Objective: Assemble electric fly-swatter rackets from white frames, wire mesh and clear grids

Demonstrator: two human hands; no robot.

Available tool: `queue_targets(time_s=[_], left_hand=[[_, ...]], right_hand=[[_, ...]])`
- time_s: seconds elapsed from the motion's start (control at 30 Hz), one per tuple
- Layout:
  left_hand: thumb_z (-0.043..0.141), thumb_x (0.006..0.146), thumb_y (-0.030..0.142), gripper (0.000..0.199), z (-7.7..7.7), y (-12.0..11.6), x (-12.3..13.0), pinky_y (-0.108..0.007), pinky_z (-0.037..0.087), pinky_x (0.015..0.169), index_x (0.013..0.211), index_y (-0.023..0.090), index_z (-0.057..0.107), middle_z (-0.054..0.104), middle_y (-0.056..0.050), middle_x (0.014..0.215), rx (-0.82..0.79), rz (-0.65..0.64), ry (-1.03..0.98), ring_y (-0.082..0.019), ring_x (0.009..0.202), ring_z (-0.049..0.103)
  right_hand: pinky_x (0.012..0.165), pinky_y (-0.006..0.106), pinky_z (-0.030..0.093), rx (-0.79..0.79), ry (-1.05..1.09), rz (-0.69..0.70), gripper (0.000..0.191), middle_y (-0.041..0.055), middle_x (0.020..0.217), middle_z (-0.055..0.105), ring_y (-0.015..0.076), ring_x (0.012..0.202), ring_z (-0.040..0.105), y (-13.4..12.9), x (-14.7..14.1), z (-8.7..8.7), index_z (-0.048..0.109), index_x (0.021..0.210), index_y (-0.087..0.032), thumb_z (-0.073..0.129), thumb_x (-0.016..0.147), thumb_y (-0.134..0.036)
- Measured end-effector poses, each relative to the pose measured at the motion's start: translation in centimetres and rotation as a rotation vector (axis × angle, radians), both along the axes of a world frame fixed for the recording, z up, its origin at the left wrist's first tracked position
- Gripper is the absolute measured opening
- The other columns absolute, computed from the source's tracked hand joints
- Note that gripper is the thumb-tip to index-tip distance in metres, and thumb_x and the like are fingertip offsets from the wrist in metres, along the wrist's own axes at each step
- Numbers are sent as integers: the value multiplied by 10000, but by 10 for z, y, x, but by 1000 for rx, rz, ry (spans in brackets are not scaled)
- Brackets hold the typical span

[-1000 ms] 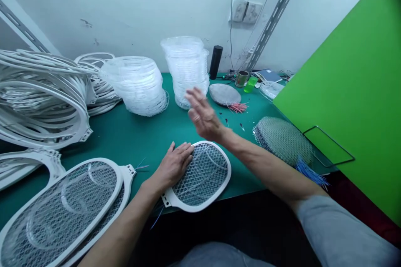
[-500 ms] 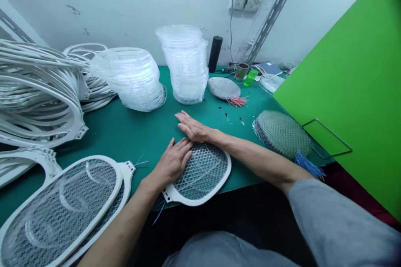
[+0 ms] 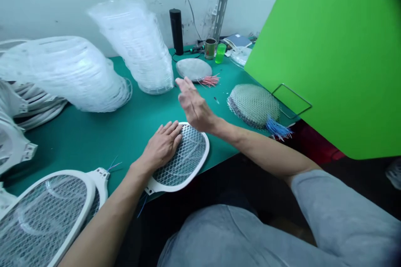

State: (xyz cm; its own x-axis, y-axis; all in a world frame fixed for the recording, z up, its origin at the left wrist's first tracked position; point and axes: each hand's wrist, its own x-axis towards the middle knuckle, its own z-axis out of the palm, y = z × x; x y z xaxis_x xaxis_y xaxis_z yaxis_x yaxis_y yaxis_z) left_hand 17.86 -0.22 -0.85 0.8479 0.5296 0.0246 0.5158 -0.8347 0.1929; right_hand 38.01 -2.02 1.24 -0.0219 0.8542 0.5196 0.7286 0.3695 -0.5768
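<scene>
A white oval racket frame with metal mesh, like a mosquito swatter head, lies at the front edge of the green table. My left hand rests flat on its left side, fingers stretched out. Above its far right rim is my right hand, raised with the fingers extended and nothing in them. Blue wire hangs from the frame's neck at the lower left. Other meshed racket frames lie stacked to the left, with thin wires sticking out at their neck.
Stacks of clear plastic rings and white frames stand at the left and back. Mesh sheets with blue wires lie right. Grey mesh sheets with red wires lie behind. A green panel leans over the right side.
My right hand has lifted off the racket frame's far rim. My left hand stays on the mesh. The view has turned to the right.
</scene>
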Motion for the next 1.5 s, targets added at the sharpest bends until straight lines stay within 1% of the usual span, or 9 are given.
queue_targets(time_s=[0.17,0.37,0.47,0.67,0.9,1.1,1.27,1.4,1.5], left_hand=[[239,1096,437,572,5,-2,0,-512,253,1268,1582,185,406,369,-109,1653,-12,23,10,-279,1545,310],[297,1090,429,551,2,-6,-2,-491,270,1266,1554,156,413,468,-137,1597,-40,54,-94,-272,1510,387],[327,1082,417,538,1,-7,-5,-481,335,1236,1534,137,409,508,-162,1559,-67,110,-134,-279,1487,425],[359,1071,403,413,7,-7,-6,-471,473,1127,1348,166,552,532,-156,1501,-124,139,-213,-289,1363,546],[441,1040,353,395,12,-13,-29,-465,459,1153,1321,124,599,580,-179,1408,-82,188,-364,-294,1344,537],[442,1049,402,397,14,-72,-85,-518,470,1139,1368,196,560,567,-157,1444,-14,392,-355,-324,1358,538],[568,999,394,235,22,-145,-106,-459,544,998,1165,247,647,700,-118,1095,129,661,-512,-302,1080,677],[643,929,496,298,12,-194,-118,-402,572,789,1125,272,664,741,-80,966,-50,837,-468,-294,863,724],[641,899,572,358,3,-213,-116,-343,537,619,1113,287,680,723,-26,787,-340,974,-497,-249,651,699]], right_hand=[[1271,598,174,-126,-75,17,701,211,1653,319,325,1588,134,-28,-1,-17,271,1622,-62,189,1088,-510],[1273,615,147,-144,-61,-5,645,160,1654,343,335,1588,133,-32,1,-22,290,1630,-141,221,1089,-485],[1254,651,154,-225,-120,30,681,228,1637,345,370,1579,146,-16,4,-23,325,1600,-58,232,1081,-488],[1287,576,91,-160,-121,5,699,174,1704,206,326,1597,53,45,-7,-15,251,1634,-90,256,1081,-517],[1253,635,109,-302,-249,75,718,262,1664,256,387,1582,97,46,-19,-37,300,1597,-7,261,1085,-510],[1260,633,52,-133,-275,110,713,204,1675,275,379,1585,91,72,-43,-10,343,1600,-90,253,1075,-564],[1255,638,110,-278,-263,205,691,205,1650,334,376,1571,170,85,-72,-22,396,1572,-80,269,1075,-542],[1237,517,291,-284,-108,172,610,133,1441,609,300,1433,456,76,-48,-16,629,1383,-170,209,1091,-503],[1166,460,401,-265,-166,180,568,129,1205,718,292,1246,600,40,-17,-11,764,1078,-193,296,1078,-515]])
